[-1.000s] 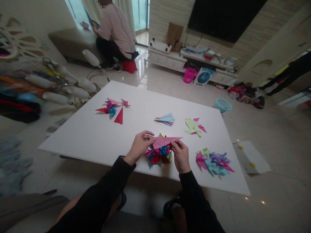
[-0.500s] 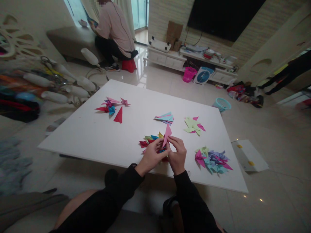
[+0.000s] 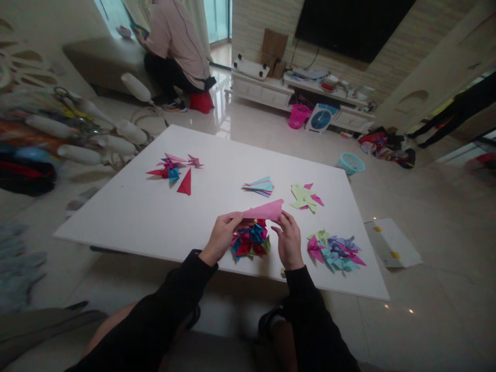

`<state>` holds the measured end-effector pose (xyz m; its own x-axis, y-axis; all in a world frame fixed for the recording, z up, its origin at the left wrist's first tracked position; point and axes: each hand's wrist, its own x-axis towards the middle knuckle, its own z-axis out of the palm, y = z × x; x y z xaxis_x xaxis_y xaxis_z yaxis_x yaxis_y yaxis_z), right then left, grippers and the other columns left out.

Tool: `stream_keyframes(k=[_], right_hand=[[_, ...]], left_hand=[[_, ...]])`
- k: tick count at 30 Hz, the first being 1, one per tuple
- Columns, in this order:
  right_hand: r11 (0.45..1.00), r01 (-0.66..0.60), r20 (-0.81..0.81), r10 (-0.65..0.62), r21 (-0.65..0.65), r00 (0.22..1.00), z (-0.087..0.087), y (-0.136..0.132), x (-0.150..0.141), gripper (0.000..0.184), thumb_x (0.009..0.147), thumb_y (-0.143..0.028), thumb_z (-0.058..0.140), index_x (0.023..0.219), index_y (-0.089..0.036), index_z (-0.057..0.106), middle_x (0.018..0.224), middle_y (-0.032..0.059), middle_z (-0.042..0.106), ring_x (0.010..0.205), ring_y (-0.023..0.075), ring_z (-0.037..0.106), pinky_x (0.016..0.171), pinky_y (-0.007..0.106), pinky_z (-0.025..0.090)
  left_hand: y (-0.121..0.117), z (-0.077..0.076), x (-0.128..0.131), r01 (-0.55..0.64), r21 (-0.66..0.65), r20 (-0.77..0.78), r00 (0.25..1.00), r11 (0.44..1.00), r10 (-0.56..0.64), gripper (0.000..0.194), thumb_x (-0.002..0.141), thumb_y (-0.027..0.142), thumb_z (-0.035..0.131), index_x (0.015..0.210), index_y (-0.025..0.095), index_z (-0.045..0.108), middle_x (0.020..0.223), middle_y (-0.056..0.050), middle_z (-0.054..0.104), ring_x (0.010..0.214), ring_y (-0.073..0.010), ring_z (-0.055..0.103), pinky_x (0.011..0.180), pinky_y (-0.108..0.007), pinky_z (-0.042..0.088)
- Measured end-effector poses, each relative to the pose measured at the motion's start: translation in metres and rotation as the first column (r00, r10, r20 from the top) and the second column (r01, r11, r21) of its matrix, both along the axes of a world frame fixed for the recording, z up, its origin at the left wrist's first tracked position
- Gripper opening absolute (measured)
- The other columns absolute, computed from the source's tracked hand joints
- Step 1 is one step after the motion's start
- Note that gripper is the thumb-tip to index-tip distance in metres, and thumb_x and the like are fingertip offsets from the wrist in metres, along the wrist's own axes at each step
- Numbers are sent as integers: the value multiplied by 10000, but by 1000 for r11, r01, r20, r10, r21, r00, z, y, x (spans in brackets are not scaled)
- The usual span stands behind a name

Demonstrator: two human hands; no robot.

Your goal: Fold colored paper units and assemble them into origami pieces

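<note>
A folded pink sheet of origami paper [image 3: 265, 211] stretches between my two hands, above the white table [image 3: 155, 206]. My left hand [image 3: 222, 235] pinches its narrow left end. At the wide right end, the fingers of my right hand [image 3: 289, 237] close on the lower edge. Just below the paper lies a pile of red, blue and green folded paper pieces [image 3: 251, 243], partly covered by the paper and my left hand. A fan of narrow folded papers [image 3: 259, 186] rests a little beyond my hands.
Pastel folded pieces [image 3: 337, 253] lie at the right, with a light green and magenta group [image 3: 306, 197] behind them. Farther left are pink and red folded pieces [image 3: 170, 169] and a red paper triangle [image 3: 185, 182]. A person [image 3: 174, 51] sits beyond the table. A blue basket [image 3: 351, 164] stands past its right edge.
The pink paper has turned from nearly upright to nearly level, with its long side across my view. My hands have moved apart, one at each end. The view has shifted slightly.
</note>
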<state>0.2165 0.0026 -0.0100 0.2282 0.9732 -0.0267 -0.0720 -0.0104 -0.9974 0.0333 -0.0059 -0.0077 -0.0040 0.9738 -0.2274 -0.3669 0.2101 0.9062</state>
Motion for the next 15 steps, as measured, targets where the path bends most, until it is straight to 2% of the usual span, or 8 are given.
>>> stream_keyframes(k=[1, 3, 7, 9, 12, 15], right_hand=[[998, -52, -103, 48, -39, 994, -3, 1, -1, 356, 854, -501, 658, 1038, -197, 655, 998, 78, 707, 887, 203, 673, 740, 327, 538], [992, -113, -196, 101, -49, 975, -7, 2, -3, 321, 820, -494, 713, 909, -188, 672, 862, 43, 703, 783, 174, 660, 721, 308, 528], [995, -90, -171, 83, -33, 982, -10, 2, -2, 297, 773, -451, 787, 830, -171, 707, 784, 15, 703, 699, 147, 631, 730, 306, 528], [996, -65, -167, 56, -53, 984, -11, 1, 1, 302, 763, -449, 797, 838, -166, 720, 780, 15, 711, 686, 149, 635, 730, 316, 537], [995, -59, -176, 45, -76, 983, -11, 1, 5, 308, 742, -440, 817, 830, -159, 727, 739, 11, 704, 665, 149, 632, 708, 312, 536], [996, -49, -175, 34, -80, 984, -11, 1, 6, 315, 730, -444, 829, 797, -158, 713, 696, 5, 685, 646, 145, 618, 676, 300, 526]], left_hand=[[0, 1, -1, 23, -3, -21, 1000, 1000, -23, 450, 758, 554, 752, 928, 137, 766, 915, -130, 779, 866, -263, 744, 747, -341, 581], [1, 4, -2, 58, 5, -73, 996, 998, -57, 445, 768, 552, 741, 911, 131, 763, 899, -132, 778, 856, -266, 742, 713, -331, 576], [1, 6, -4, 23, 110, -244, 970, 994, 4, 404, 768, 459, 768, 1033, 156, 740, 903, -93, 770, 800, -225, 729, 721, -319, 577], [0, 6, -6, 21, 222, -381, 922, 975, 67, 363, 765, 396, 787, 1051, 177, 741, 952, -84, 765, 829, -216, 723, 754, -317, 576], [-1, 7, -11, 112, 366, -561, 819, 924, 123, 206, 797, 340, 769, 943, 194, 776, 966, -89, 761, 859, -214, 715, 799, -322, 568], [-1, 8, -16, 161, 398, -630, 763, 903, 142, 153, 823, 336, 751, 900, 213, 800, 923, -83, 774, 842, -214, 714, 792, -322, 558]])
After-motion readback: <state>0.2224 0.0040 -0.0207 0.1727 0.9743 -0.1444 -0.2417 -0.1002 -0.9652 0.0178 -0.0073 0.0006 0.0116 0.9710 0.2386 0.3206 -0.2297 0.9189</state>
